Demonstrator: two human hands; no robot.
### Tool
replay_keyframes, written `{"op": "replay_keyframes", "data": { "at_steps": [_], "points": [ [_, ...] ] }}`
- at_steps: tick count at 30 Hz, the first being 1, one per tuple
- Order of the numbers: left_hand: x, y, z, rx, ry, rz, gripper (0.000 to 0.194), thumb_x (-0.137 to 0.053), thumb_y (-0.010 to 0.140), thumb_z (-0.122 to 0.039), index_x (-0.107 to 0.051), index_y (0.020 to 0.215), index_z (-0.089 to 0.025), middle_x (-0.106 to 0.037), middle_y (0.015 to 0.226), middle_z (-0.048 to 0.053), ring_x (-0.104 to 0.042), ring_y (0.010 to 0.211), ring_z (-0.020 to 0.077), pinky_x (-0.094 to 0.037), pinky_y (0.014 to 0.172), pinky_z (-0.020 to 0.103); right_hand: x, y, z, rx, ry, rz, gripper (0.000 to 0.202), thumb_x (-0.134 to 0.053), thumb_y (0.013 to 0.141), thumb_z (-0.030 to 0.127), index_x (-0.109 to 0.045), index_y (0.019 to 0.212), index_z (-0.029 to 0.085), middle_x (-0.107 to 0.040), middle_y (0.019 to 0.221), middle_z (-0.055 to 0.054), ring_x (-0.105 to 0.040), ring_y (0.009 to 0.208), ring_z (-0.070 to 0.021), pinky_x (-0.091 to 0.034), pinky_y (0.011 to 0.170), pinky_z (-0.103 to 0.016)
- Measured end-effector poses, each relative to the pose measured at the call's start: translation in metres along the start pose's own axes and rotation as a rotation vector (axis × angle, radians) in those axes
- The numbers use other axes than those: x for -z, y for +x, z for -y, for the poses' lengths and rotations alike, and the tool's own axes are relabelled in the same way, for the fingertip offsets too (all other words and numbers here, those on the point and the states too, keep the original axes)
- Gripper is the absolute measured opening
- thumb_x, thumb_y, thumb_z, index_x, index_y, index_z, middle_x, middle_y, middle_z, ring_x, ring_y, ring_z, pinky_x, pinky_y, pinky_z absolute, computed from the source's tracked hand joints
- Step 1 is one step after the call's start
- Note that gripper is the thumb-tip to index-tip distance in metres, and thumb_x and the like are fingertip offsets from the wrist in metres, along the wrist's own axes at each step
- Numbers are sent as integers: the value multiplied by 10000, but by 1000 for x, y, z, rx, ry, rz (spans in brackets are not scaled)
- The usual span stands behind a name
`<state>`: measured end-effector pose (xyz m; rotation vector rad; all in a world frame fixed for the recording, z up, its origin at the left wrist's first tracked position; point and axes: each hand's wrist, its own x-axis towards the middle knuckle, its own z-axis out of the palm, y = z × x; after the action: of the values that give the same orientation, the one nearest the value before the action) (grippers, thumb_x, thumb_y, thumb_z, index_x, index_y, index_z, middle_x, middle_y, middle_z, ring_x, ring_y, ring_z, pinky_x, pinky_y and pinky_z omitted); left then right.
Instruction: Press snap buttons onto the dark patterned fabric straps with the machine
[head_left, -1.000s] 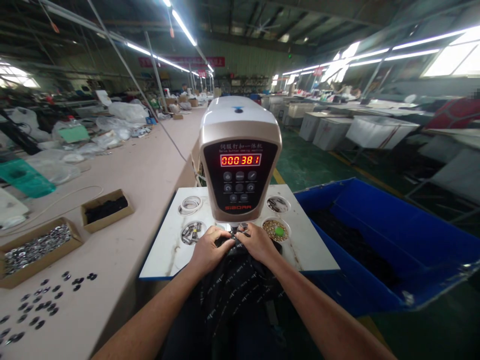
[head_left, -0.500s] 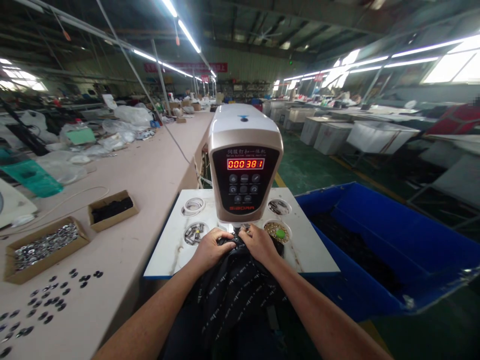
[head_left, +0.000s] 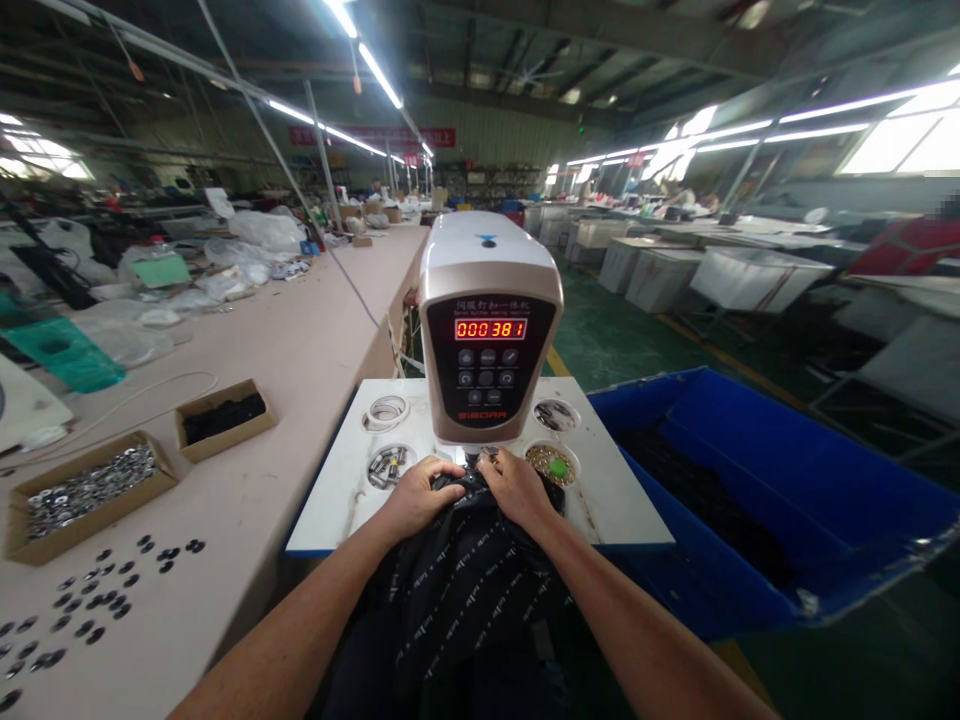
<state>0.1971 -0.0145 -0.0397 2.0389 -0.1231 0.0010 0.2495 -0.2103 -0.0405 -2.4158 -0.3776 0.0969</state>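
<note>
Black fabric with small white print [head_left: 469, 570] hangs from both my hands down over my lap. My left hand [head_left: 420, 497] pinches its upper edge between thumb and fingers, just left of the machine's working point. On the other side my right hand [head_left: 517, 487] grips the same edge, fingertips close under the head. The button-fastening machine [head_left: 491, 270] stands directly in front, its red display reading 000381. What lies between my fingertips at the working point is too small to make out.
The white machine table [head_left: 330, 510] has round wells of metal parts, one holding a green piece [head_left: 558, 467]. To the left, a long table [head_left: 247, 500] carries a box of metal rings [head_left: 97, 490], a box of black pieces [head_left: 225, 418] and scattered discs. A blue bin [head_left: 847, 480] stands right.
Almost nothing differs. The view has shifted very slightly, while both hands keep their grip on the fabric under the machine head and the display number stays the same.
</note>
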Motion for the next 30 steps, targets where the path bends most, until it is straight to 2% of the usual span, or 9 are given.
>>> {"op": "replay_keyframes", "data": {
  "at_steps": [13, 19, 23, 25, 26, 27, 28, 29, 30],
  "points": [
    [2, 0, -5, 72, 33, 10, 283, -674, 770, -361, -671, 995, -189, -704, 1072, 52, -623, 1017, 238, -446, 970, 365, 0, -2, 2, -16, 34, 1, 253, -498, 985, 371, -646, 938, 171, -725, 929, -83, -633, 865, -197, -316, 703, -271],
    [-1, -1, -6, 80, 84, 2, 287, -665, 780, -366, -657, 1004, -187, -697, 1035, 37, -621, 949, 216, -470, 901, 349, -1, 1, 1, -36, 97, -11, 250, -526, 963, 362, -637, 869, 158, -709, 860, -75, -604, 797, -189, -308, 683, -275],
    [2, -5, -16, 9, 162, -59, 336, -647, 808, -360, -648, 1095, -187, -670, 1140, 72, -597, 1072, 253, -452, 984, 411, 3, 0, 2, -12, 188, -5, 234, -551, 947, 351, -650, 848, 164, -707, 846, -38, -603, 780, -163, -343, 692, -255],
    [6, -21, -20, -95, 260, -208, 385, -634, 831, -405, -638, 1142, -180, -650, 1192, 100, -567, 1147, 286, -427, 1046, 472, 10, -3, 1, -3, 234, -14, 216, -558, 941, 339, -663, 859, 169, -713, 876, -22, -613, 810, -153, -369, 720, -242],
    [8, -35, -20, -154, 320, -333, 408, -632, 836, -441, -638, 1148, -178, -646, 1200, 113, -551, 1178, 304, -410, 1075, 503, 15, -6, -1, -7, 252, -26, 213, -557, 939, 332, -669, 859, 169, -714, 889, -19, -617, 829, -152, -379, 740, -239],
    [7, -53, -17, -192, 354, -432, 427, -624, 850, -472, -636, 1165, -183, -633, 1231, 120, -535, 1214, 312, -392, 1107, 518, 21, -10, -3, -18, 268, -42, 216, -558, 935, 327, -674, 849, 167, -712, 893, -21, -617, 843, -154, -386, 759, -242],
    [5, -75, -11, -188, 360, -467, 428, -616, 864, -490, -633, 1180, -201, -616, 1263, 117, -526, 1241, 311, -386, 1126, 514, 29, -15, -8, -35, 283, -61, 225, -559, 929, 328, -678, 831, 163, -710, 889, -24, -615, 851, -160, -390, 774, -248],
    [1, -99, -4, -137, 350, -420, 420, -612, 870, -511, -640, 1185, -235, -618, 1258, 103, -537, 1236, 307, -409, 1117, 496, 38, -22, -13, -57, 300, -78, 239, -567, 921, 339, -682, 812, 160, -706, 876, -27, -612, 851, -167, -393, 781, -256],
    [-6, -125, 6, -42, 337, -300, 388, -605, 876, -538, -659, 1164, -284, -630, 1240, 79, -554, 1221, 299, -453, 1084, 463, 49, -30, -21, -85, 320, -92, 255, -581, 907, 360, -686, 792, 158, -702, 855, -28, -608, 841, -174, -396, 775, -264]
  ]
}}
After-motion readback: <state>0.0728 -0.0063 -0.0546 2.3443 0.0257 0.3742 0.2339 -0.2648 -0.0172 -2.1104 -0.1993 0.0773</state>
